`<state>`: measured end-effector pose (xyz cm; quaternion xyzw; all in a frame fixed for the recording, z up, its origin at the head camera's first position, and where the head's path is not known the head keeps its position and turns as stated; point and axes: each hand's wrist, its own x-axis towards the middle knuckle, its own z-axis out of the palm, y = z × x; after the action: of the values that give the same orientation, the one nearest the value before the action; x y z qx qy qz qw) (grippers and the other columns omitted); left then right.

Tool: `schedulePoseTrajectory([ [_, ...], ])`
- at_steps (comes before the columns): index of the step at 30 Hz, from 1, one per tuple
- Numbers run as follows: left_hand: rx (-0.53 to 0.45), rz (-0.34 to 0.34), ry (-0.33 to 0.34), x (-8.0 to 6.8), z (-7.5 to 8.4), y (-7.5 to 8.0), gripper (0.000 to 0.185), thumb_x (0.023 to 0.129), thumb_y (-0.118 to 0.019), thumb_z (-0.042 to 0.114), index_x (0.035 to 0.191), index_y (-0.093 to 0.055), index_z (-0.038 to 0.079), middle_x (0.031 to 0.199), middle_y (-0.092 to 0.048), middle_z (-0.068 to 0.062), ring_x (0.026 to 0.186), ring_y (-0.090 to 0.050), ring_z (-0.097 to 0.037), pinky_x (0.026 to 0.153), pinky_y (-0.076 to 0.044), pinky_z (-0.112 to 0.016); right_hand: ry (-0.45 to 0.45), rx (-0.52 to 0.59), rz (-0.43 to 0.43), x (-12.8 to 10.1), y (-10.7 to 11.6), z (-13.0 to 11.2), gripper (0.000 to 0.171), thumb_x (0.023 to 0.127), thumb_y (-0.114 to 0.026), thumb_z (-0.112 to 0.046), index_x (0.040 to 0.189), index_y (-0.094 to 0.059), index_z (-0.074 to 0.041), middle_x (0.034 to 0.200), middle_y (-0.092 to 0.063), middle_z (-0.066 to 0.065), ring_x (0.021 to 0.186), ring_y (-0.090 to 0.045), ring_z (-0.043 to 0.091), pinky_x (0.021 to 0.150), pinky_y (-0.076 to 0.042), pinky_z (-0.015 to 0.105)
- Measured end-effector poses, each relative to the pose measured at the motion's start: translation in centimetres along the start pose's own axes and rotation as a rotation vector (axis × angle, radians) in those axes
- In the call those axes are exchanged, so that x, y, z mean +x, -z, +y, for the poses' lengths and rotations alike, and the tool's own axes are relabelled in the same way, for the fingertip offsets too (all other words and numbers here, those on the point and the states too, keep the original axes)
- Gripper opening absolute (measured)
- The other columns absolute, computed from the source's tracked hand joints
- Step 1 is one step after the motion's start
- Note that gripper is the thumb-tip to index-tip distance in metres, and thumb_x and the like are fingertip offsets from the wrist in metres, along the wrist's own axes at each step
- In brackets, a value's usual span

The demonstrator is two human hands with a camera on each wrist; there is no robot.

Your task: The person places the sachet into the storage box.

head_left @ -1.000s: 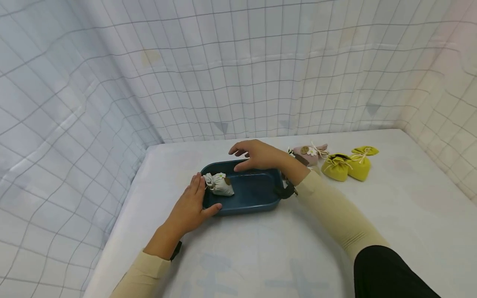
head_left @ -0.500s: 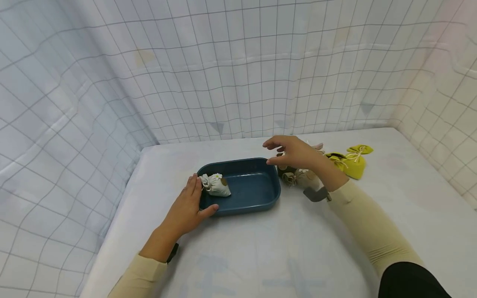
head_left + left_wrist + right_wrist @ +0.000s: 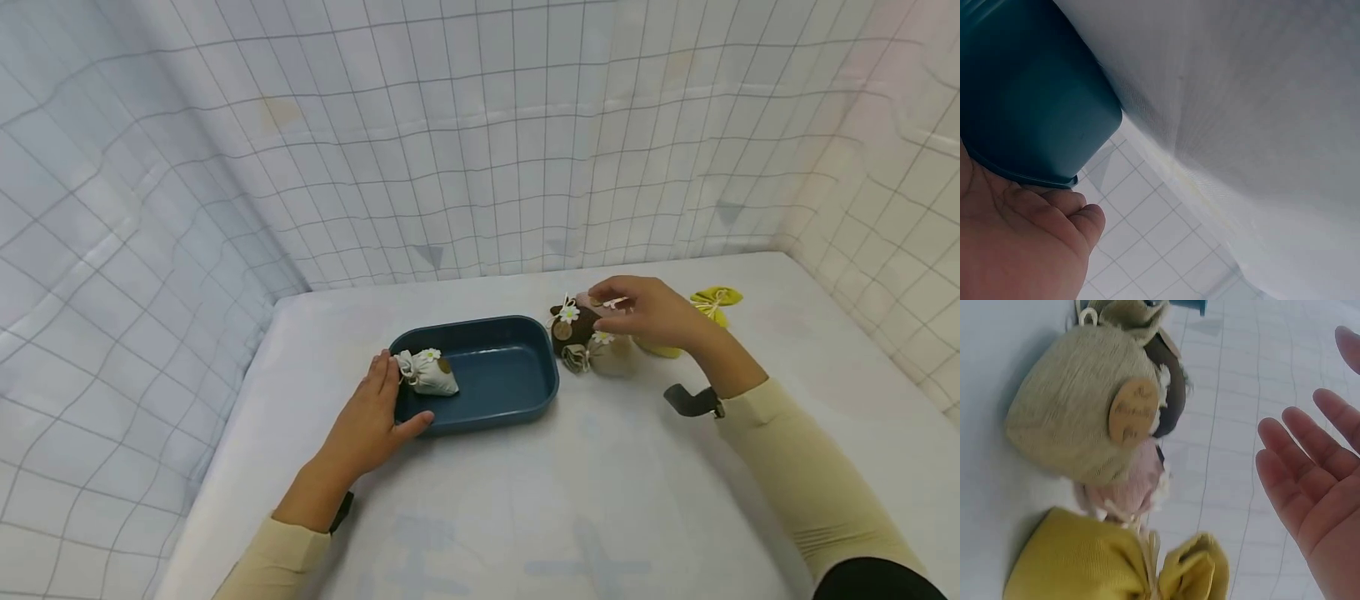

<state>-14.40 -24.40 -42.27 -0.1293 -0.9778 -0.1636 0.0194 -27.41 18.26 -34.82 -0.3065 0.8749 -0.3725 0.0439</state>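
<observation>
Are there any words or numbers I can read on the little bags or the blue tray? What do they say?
Round wooden tag on the beige pouch: cursive writing in about three lines, too blurred to read.
Small round tag on the white pouch in the blue tray: too small to read.
Small round tag on the brown pouch: too small to read.
Blue tray, yellow pouch: no writing shows.
</observation>
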Motion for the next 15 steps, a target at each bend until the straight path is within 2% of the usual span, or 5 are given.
schedulePoseTrajectory([
  [3,0.001,0.007,-0.005,0.0,-0.1,0.0,0.105,0.093,-0.057,0.063,0.154,-0.013,-0.010,0.162,-0.006,-0.026,0.149,-0.008,-0.040,0.115,-0.020,-0.056,-0.017,-0.010,0.029,-0.8,0.7,0.4,0.043,0.090,-0.077,-0.021,0.128,-0.063,-0.008,0.129,-0.062,0.015,0.120,-0.058,0.034,0.100,-0.045,0.051],
  [7,-0.001,0.004,-0.007,0.0,-0.1,0.0,0.105,0.093,-0.059,0.061,0.154,-0.013,-0.010,0.162,-0.007,-0.026,0.149,-0.007,-0.039,0.116,-0.020,-0.055,-0.094,0.020,0.080,-2.1,1.3,0.9,0.041,0.090,-0.077,-0.021,0.128,-0.064,-0.010,0.130,-0.062,0.013,0.120,-0.059,0.033,0.099,-0.047,0.048],
  [11,-0.002,0.000,-0.005,0.0,0.1,0.0,0.105,0.093,-0.060,0.060,0.154,-0.013,-0.010,0.162,-0.006,-0.026,0.149,-0.008,-0.040,0.116,-0.020,-0.055,-0.150,0.057,0.161,-3.5,1.8,1.6,0.038,0.090,-0.076,-0.018,0.125,-0.065,-0.009,0.130,-0.062,0.014,0.114,-0.063,0.033,0.088,-0.054,0.027],
  [15,-0.004,0.003,-0.003,0.0,0.1,0.1,0.105,0.093,-0.059,0.061,0.154,-0.013,-0.010,0.162,-0.006,-0.026,0.149,-0.008,-0.040,0.115,-0.020,-0.056,-0.206,0.039,0.252,-4.7,2.3,2.6,0.037,0.093,-0.073,-0.022,0.126,-0.064,-0.008,0.130,-0.062,0.012,0.111,-0.064,0.031,0.080,-0.049,0.013],
])
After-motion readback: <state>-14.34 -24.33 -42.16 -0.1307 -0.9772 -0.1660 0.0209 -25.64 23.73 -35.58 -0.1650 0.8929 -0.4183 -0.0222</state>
